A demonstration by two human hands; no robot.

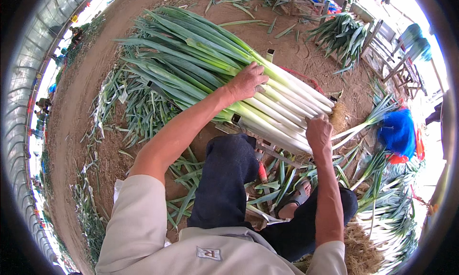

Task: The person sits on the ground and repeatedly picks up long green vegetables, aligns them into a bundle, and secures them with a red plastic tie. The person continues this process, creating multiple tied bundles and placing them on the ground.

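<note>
A large bundle of long green onions (283, 103) lies slantwise on a low metal rack (247, 123) before me, green leaves to the upper left, white stalks and roots to the lower right. My left hand (249, 80) rests on the stalks where green turns to white, its fingers curled over them; a firm hold cannot be made out. Near the root end, my right hand (319, 131) is curled at the white stalks, its fingertips hidden, so its grip is unclear. A red string (301, 75) shows behind the bundle.
Cut leaves (150, 110) lie on the soil at the left. More onions with roots (387, 217) are heaped at the lower right, near a blue mesh bundle (398, 133). Another leek-like bunch (344, 35) rests on a rack at the upper right. My knees flank fallen leaves.
</note>
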